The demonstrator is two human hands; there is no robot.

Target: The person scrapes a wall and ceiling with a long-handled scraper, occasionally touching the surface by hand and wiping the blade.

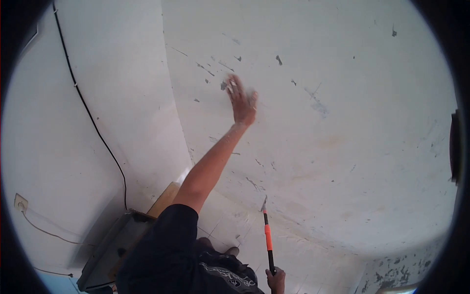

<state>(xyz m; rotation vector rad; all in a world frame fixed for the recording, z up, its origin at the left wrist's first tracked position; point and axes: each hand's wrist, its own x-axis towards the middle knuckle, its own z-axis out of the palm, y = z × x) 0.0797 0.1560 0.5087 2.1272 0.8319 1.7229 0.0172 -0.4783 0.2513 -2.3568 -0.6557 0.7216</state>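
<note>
My left hand (242, 103) is raised against the white wall (303, 127), its fingers spread and slightly blurred, with nothing seen in it. Dark chips and scratches mark the wall around it. Low in the view, my right hand (276, 281) is wrapped round the black lower handle of a long scraper (268, 237). The scraper has an orange section and a narrow metal head that points up, close to the lower part of the wall. Whether that head touches the wall is unclear.
A dark cabinet (117, 245) with a wooden board (164, 198) stands at lower left. A black cable (93, 120) runs down the left wall to it. A socket (21, 203) holds a plugged cord. Floor tiles (220, 228) show below, and a dark object (455, 147) is at the right edge.
</note>
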